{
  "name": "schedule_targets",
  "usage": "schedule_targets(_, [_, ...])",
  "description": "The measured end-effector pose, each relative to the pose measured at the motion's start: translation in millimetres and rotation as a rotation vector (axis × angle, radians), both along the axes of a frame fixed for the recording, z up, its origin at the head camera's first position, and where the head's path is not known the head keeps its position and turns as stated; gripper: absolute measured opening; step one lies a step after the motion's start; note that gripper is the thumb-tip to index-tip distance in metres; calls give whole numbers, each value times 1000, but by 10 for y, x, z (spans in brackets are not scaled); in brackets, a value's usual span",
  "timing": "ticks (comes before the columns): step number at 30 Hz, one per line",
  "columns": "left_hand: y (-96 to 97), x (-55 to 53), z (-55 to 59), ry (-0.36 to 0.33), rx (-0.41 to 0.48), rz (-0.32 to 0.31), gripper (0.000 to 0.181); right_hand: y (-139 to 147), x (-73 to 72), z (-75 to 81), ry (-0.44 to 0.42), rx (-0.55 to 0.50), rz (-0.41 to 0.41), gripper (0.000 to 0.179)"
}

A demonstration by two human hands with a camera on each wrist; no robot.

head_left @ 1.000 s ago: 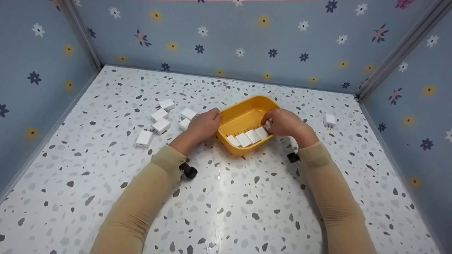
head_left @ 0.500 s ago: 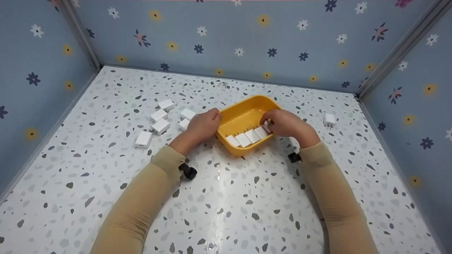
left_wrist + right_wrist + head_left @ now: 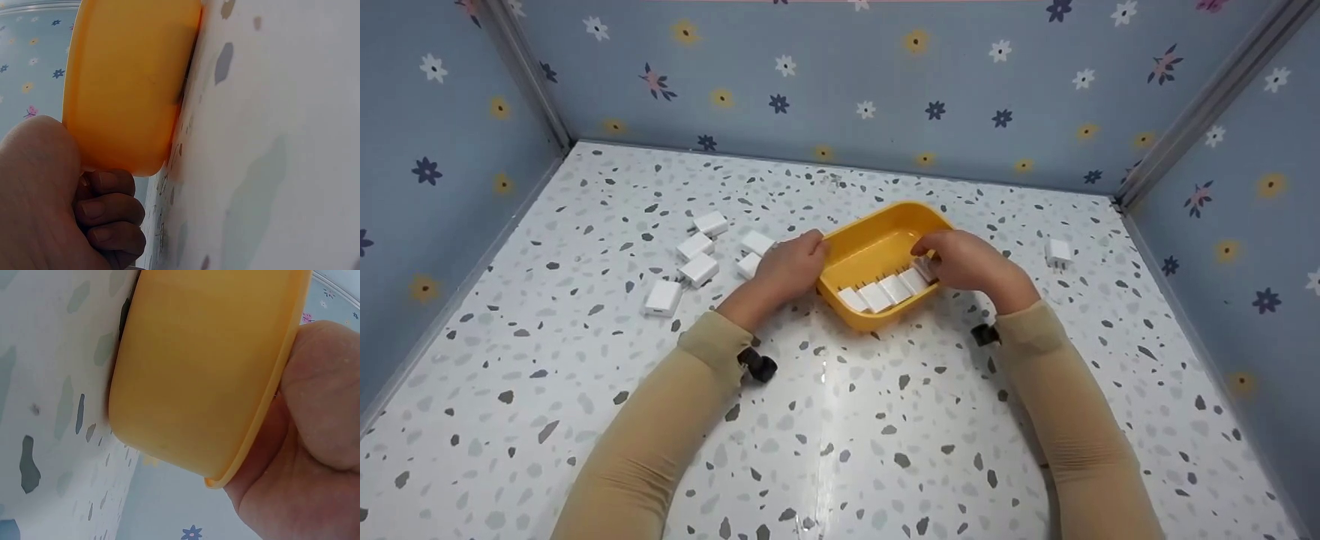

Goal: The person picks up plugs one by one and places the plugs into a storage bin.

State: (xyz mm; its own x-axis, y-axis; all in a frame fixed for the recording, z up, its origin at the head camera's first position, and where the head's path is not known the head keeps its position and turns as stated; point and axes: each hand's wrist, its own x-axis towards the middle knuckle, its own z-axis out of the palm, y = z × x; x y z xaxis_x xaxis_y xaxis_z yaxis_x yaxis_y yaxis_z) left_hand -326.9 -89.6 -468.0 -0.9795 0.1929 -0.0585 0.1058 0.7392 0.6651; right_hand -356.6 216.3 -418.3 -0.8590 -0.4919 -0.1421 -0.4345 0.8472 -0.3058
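A yellow plastic bin stands at an angle on the table, with a row of white charger plugs lined along its near side, prongs toward the far side. My left hand grips the bin's left end; in the left wrist view its fingers curl below the bin wall. Over the right end reaches my right hand, fingers down inside at the last charger plug of the row. The right wrist view shows the bin's outer wall, which hides those fingertips.
Several loose white charger plugs lie left of the bin, two partly behind the left hand. One more plug lies far right. Blue flowered panels enclose the speckled white table at the back and sides.
The right hand's fingers have shifted slightly, and the last charger plug now shows more in line with the row. The left hand and the bin stay nearly in place.
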Motion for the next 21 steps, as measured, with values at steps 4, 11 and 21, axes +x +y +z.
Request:
schedule_targets(4, [-4,11,0,13,-8,1,37,-11,6,3,5,10,16,28])
schedule_targets(11, [1,17,13,30,-13,1,37,-7,9,-12,18,-8,20,28])
schedule_targets(21, [5,13,9,20,-11,-1,36,-7,12,-20,-32,13,-6,32])
